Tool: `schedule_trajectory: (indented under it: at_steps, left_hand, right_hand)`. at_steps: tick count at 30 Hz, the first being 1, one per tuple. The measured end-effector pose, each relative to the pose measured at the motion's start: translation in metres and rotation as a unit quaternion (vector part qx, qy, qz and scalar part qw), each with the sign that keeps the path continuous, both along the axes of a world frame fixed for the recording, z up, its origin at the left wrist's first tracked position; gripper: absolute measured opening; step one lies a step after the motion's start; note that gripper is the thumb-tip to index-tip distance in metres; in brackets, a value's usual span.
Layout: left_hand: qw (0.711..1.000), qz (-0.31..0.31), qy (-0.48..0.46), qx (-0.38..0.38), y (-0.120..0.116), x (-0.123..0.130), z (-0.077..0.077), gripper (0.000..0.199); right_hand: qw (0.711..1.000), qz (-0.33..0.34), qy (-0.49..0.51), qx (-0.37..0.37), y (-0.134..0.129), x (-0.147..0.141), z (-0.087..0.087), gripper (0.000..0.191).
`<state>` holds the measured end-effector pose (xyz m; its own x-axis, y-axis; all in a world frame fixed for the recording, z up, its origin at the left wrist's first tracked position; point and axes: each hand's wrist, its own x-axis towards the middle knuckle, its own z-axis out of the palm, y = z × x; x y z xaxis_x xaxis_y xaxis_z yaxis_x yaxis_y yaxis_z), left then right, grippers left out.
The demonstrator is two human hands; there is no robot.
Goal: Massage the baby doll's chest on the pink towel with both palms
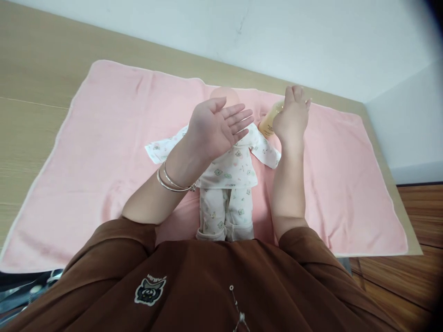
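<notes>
My left hand (221,129) is held palm up with its fingers stretched out and nothing in it, over the chest of a doll dressed in a white printed top (231,168) and matching trousers (240,207). Behind my left hand shows part of the doll's round head (226,94). My right hand (293,115), seen from its back, is closed on a yellowish, see-through bottle (269,123). The bottle slants down to the left, its lower end near my left fingertips. My right hand and fingers hide part of it.
The doll lies on a pink blanket (104,138) with a pale edge, spread over a light wooden table (31,60). A white wall (311,46) stands behind the table. Wooden flooring (422,221) shows at the right, and a dark item (26,295) at the lower left.
</notes>
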<state>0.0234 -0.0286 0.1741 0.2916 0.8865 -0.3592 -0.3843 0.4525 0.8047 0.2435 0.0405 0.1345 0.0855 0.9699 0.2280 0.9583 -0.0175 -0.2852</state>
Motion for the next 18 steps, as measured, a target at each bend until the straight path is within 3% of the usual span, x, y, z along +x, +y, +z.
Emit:
schedule_trajectory:
  at_steps: [4,7,9,11,13,14,15,16,18]
  left_hand:
    - [1.0,-0.003,0.01,-0.001,-0.011,-0.005,0.005,0.056]
    - [1.0,-0.008,0.003,-0.006,-0.016,-0.005,0.009,0.055]
    - [1.0,0.006,-0.006,-0.005,-0.02,-0.002,0.013,0.055]
    - [0.999,0.004,-0.03,0.013,-0.028,0.002,0.018,0.059]
    - [0.997,-0.03,-0.054,0.041,-0.038,0.005,0.024,0.068]
    - [0.997,-0.044,-0.046,0.053,-0.043,0.007,0.027,0.074]
    - [0.997,-0.046,-0.028,0.063,-0.048,0.007,0.029,0.079]
    - [0.997,-0.035,-0.009,0.073,-0.052,0.007,0.031,0.082]
    - [0.993,0.004,0.001,0.115,-0.056,0.007,0.032,0.082]
  right_hand:
    - [0.999,-0.022,0.016,-0.03,0.0,0.005,-0.005,0.074]
    - [0.999,0.016,0.05,0.015,-0.003,0.002,-0.009,0.055]
    - [0.994,0.048,0.08,0.048,-0.015,-0.012,-0.008,0.053]
    - [0.983,0.102,0.137,0.07,-0.037,-0.038,-0.002,0.058]
    - [0.948,0.193,0.23,0.106,-0.071,-0.067,0.008,0.065]
    - [0.941,0.224,0.221,0.126,-0.09,-0.08,0.013,0.068]
    - [0.949,0.207,0.192,0.141,-0.108,-0.092,0.018,0.067]
    - [0.962,0.189,0.148,0.133,-0.126,-0.102,0.022,0.066]
    - [0.969,0.218,0.061,0.095,-0.155,-0.114,0.028,0.072]
